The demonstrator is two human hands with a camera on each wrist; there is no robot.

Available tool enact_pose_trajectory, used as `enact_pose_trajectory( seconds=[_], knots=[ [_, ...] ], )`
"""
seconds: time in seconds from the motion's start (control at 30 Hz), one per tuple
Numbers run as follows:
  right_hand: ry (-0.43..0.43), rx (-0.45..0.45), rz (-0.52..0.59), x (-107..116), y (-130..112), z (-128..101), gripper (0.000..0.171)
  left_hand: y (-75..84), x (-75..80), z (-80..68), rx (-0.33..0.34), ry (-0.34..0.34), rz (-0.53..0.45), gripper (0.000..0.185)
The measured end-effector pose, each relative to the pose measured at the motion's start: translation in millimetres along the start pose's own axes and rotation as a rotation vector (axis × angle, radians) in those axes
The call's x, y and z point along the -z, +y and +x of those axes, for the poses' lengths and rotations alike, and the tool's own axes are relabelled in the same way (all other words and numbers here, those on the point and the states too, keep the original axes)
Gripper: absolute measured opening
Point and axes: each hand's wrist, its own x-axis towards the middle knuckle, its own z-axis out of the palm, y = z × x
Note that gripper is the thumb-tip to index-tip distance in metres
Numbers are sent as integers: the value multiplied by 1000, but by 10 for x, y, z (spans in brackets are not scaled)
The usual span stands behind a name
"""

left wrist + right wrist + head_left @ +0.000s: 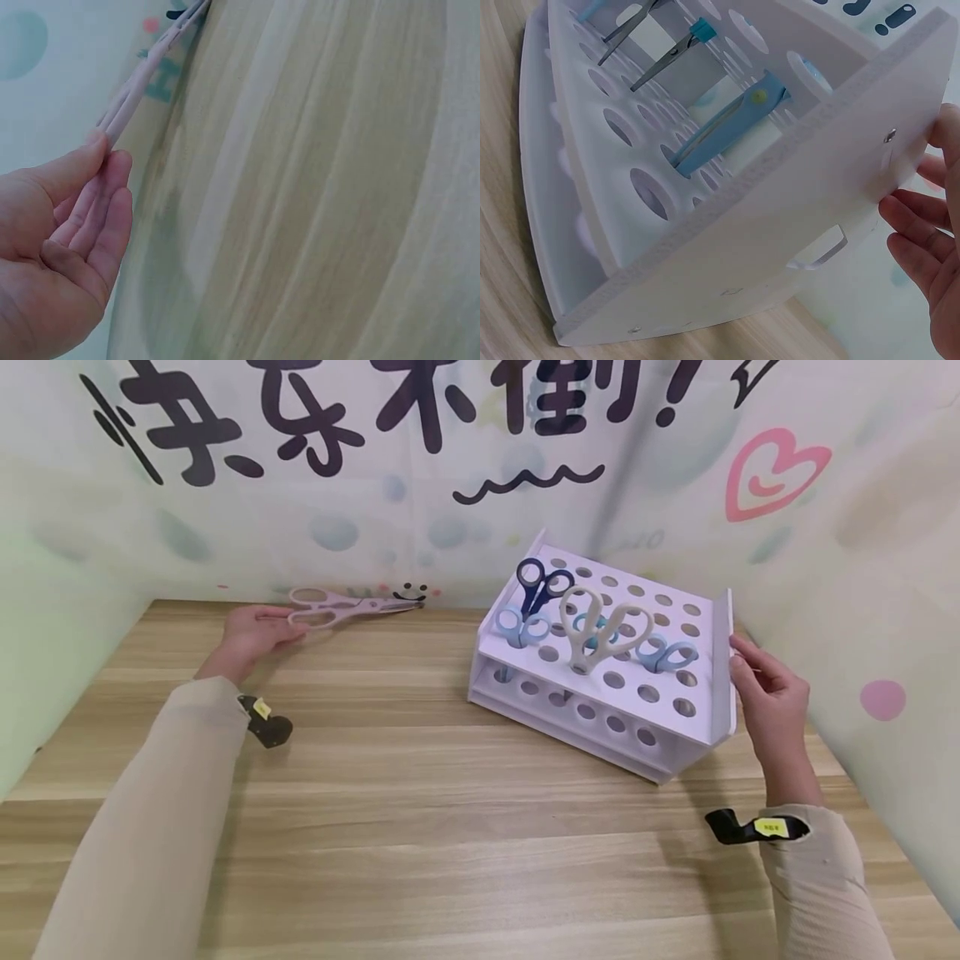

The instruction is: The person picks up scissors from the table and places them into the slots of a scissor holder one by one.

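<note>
- Wooden table (450,827), nearest, spanning the whole foreground.
- White perforated rack (675,727) at right, tilted, holding several scissors upright.
- Right hand (768,697), fingers straight and slightly spread, touching the rack's right end panel.
- Left hand (251,635) at far left, thumb and fingers pinching the handles of pink scissors (348,606), near the backdrop.

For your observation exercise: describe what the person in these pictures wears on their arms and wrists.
Both arms are in long beige sleeves: left sleeve, right sleeve. Each wrist carries a small black device bearing a yellow label: one at the left wrist, one at the right wrist. Both hands are bare.
</note>
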Motion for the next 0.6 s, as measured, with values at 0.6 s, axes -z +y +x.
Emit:
enact_pose_trajectory(
  seconds=[0.6],
  knots=[
    [13, 1, -2, -8, -5, -13, 31, 298, -138, -88, -189, 79, -14, 34]
  ],
)
